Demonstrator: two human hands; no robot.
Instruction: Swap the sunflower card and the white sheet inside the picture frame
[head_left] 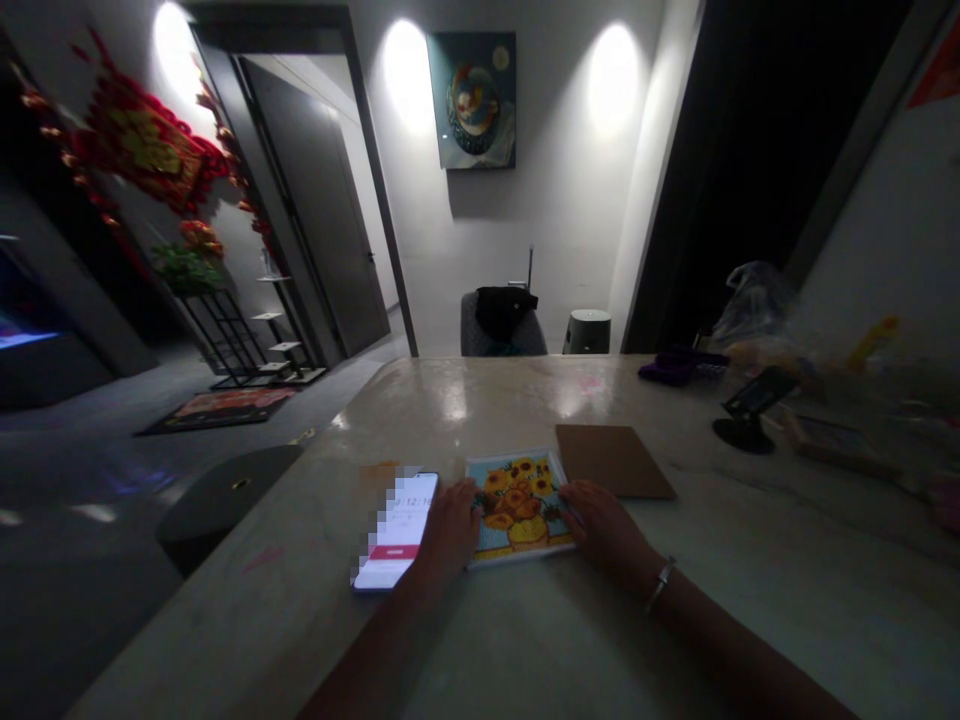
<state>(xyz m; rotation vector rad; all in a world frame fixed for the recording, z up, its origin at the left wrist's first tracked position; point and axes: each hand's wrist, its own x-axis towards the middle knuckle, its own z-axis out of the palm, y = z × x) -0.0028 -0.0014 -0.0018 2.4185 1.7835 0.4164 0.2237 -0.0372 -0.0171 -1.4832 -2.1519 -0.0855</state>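
A pale, glossy desk (517, 645) is spreading out beneath the left hand (454, 525) and the right hand (606, 525). Well ahead of both, past the far edge, a grey chair (469, 330) is standing with a black cloth-like item (501, 308) hanging over it. Just beyond the right hand, a flat brown board (619, 462) is lying on the desk. Between the hands, a white-edged sunflower picture (521, 505) is lying face up, its upper right corner close beside the board. The left hand is touching the picture's left side with bent fingers, and the right hand is touching its right side; how firmly either is gripping, I cannot tell. Far out to the right of the right hand, a black stand (754, 410) is leaning its plate back. Just left of the left hand, a phone (397, 545) is glowing, partly pixelated. A thin bracelet (660, 585) is circling the right wrist.
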